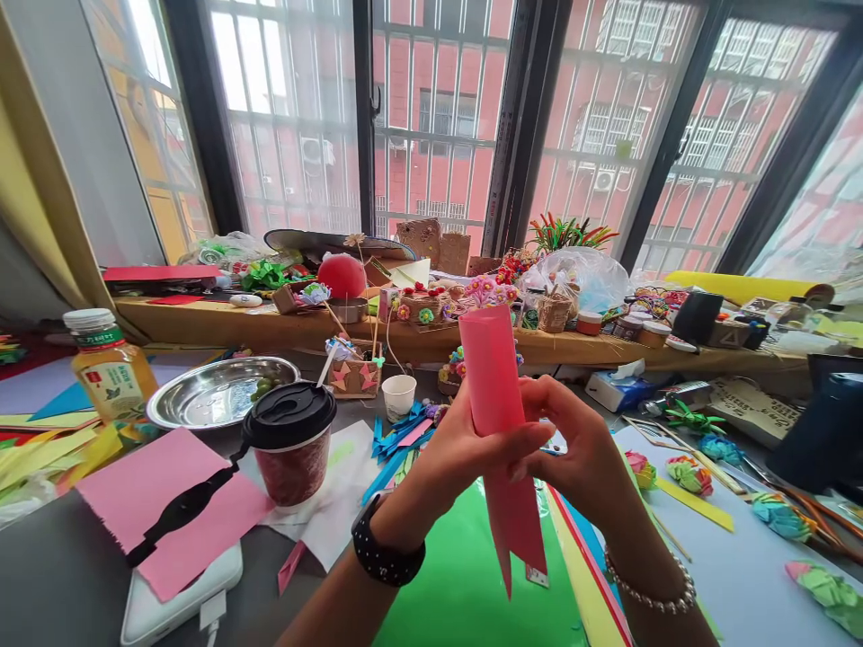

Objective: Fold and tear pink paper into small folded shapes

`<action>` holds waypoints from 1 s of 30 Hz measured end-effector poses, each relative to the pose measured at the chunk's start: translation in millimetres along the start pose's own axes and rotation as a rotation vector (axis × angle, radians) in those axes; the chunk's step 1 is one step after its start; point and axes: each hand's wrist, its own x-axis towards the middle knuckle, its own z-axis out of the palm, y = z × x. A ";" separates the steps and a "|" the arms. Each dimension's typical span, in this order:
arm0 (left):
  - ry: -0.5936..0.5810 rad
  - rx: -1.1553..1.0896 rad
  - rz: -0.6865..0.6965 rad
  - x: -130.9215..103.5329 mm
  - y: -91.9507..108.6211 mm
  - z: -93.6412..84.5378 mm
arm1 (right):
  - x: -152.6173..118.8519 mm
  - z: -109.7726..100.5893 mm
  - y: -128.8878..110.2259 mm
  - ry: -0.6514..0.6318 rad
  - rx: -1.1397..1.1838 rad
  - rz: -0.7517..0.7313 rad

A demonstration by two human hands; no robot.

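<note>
A sheet of pink paper is rolled into an upright tube, its lower end flaring into two pointed tips. My left hand wraps round the middle of the tube, thumb across its front. On the other side, my right hand has its thumb and fingers curved towards each other at the tube's right edge, by the left thumb. Whether its fingertips pinch the paper's edge is hard to make out. Below the hands lies a glossy green sheet.
A lidded coffee cup stands at left, by a metal bowl and a juice bottle. Pink paper lies over a white power bank. Crumpled paper flowers lie at right. Crafts crowd the windowsill.
</note>
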 end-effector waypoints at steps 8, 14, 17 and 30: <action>0.088 -0.162 0.092 7.1 5.2 -14.6 | -1.6 -21.7 -2.0 0.153 0.091 0.098; 0.081 -0.107 0.008 2.9 6.5 -3.9 | -2.5 -14.4 -5.5 0.072 0.136 0.110; -0.019 -0.076 -0.029 1.6 4.6 -0.2 | -1.4 -7.2 -3.7 0.003 0.122 0.082; 0.229 -0.187 0.059 3.4 2.5 -9.8 | -4.0 -19.4 -8.0 0.192 0.212 0.216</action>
